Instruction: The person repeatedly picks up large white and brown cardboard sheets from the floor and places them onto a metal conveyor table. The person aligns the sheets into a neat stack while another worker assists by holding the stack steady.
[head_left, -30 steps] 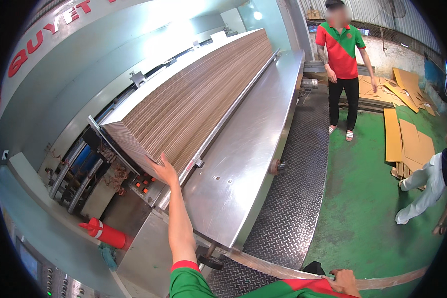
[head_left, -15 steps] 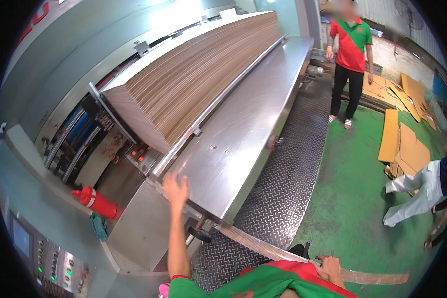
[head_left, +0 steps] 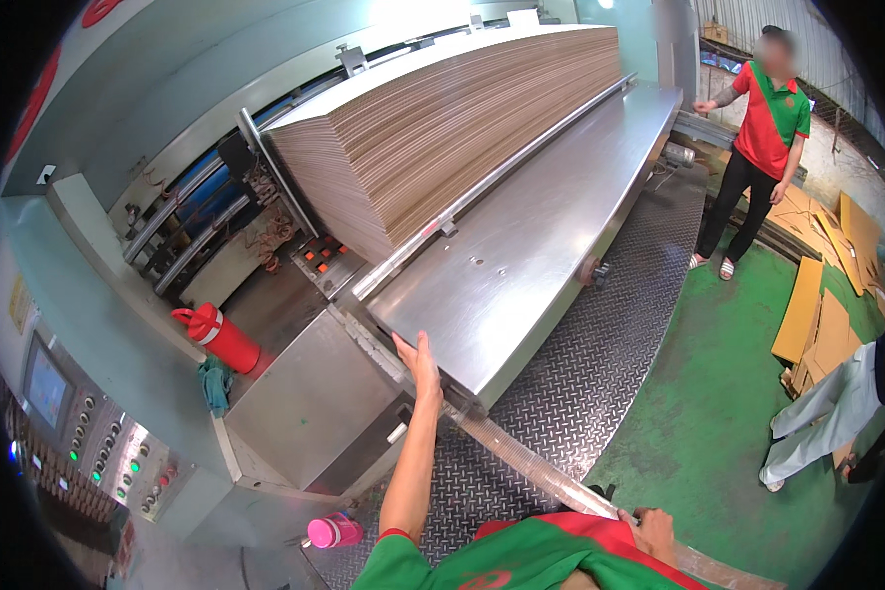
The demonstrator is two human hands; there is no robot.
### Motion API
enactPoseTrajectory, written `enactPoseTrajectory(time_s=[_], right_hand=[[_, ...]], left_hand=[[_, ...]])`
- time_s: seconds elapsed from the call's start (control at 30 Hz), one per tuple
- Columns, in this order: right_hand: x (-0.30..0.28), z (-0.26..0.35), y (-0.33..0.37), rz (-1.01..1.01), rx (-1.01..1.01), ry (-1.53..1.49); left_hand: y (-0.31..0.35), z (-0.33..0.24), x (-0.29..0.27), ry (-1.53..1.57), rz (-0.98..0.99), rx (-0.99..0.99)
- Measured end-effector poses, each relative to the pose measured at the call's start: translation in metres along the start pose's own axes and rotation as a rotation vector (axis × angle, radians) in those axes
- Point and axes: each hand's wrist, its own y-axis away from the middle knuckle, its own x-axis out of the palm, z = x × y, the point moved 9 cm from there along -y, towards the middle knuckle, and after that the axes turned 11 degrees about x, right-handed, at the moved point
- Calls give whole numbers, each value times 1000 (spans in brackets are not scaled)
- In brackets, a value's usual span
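Since a moment ago, left hand (head_left: 421, 356) slid back from the cardboard stack (head_left: 442, 128) to the table (head_left: 521, 256) edge, lying flat and open. Right hand (head_left: 649, 531) gripped a long strip (head_left: 541, 470).

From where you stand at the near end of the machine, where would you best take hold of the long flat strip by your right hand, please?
Grip the long strip across its narrow width, coming from above, thumb on one edge and fingers on the other. It lies flat and slanting over the ridged metal floor, so its edges are free. The right hand already rests at its near end; the left hand is on the steel table edge near its far end.
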Motion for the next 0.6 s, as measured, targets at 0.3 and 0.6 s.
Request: enactPoseTrajectory(time_s=[0.3, 0.6], right_hand=[[-8, -61, 7, -342, 131, -22], [-17, -97, 24, -319, 382, -97]], left_hand=[[-49, -94, -44, -483, -49, 458], [-109, -369, 59, -922, -542, 1569]])
